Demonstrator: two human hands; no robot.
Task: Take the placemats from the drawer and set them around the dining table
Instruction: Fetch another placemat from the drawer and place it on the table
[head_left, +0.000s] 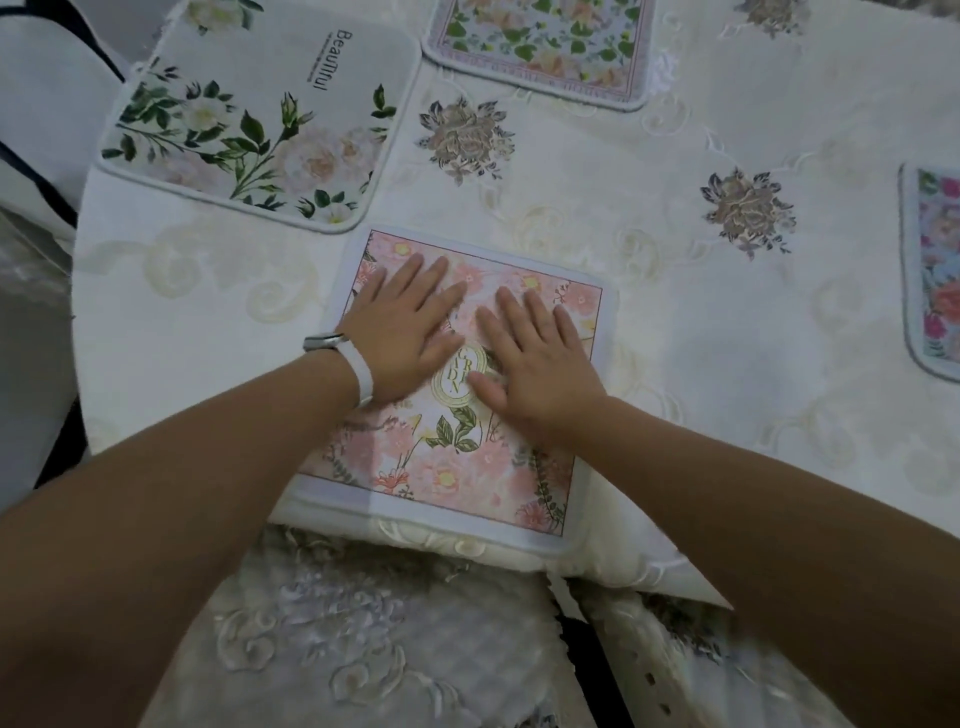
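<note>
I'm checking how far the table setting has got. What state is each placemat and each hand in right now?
Pink placemat: flat at near table edge, under both hands.
White rose placemat: laid flat, far left.
Bordered floral placemat: laid flat, top, partly cut off.
Bright floral placemat: laid flat, right edge, partly cut off.
Left hand: open, palm down.
Right hand: open, palm down.

You are reaching both arms forward, left hand (402, 332) and right hand (537, 358) lying flat, fingers spread, side by side.

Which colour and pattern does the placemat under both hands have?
Pink floral placemat with a pale border, seen in the head view.
</note>
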